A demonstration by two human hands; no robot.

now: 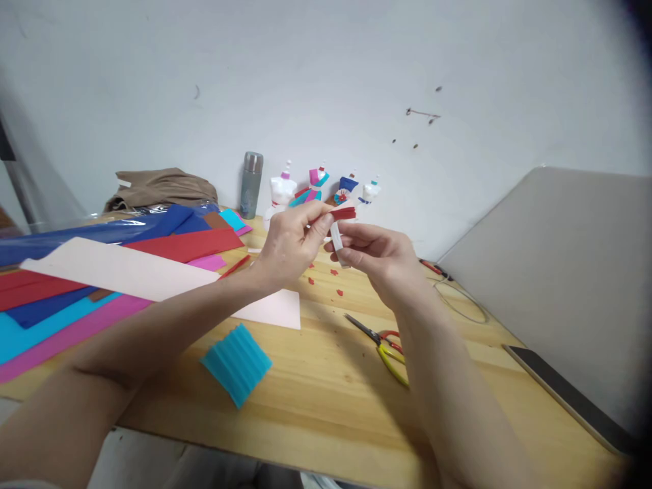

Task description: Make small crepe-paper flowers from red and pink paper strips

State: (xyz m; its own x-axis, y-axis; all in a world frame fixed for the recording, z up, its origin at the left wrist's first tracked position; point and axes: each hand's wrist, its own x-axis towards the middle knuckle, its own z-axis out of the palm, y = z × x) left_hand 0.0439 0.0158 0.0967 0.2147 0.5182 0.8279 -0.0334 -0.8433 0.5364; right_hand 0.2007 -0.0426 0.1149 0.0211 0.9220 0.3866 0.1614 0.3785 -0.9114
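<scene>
My left hand (293, 244) is closed, pinching a narrow bundle of red folded paper (344, 213) between thumb and fingers. Beside it, my right hand (379, 258) grips a short white strip (337, 238), whose upper end meets the red paper near my left thumb. Both hands are raised over the middle of the wooden table (316, 421). Small red paper scraps (339, 293) lie beneath them. Scissors (379, 343) with red and yellow handles rest under my right forearm. Nearer the front edge lies a pleated turquoise paper square (238, 365).
Coloured paper sheets (117, 268) are piled on the left, by a brown cloth (163, 190). Along the wall stand a grey flask (251, 185) and several small white dress-form figures (282, 190) with paper clothing. To the right are a dark flat device (565, 394) and a pale panel (570, 258).
</scene>
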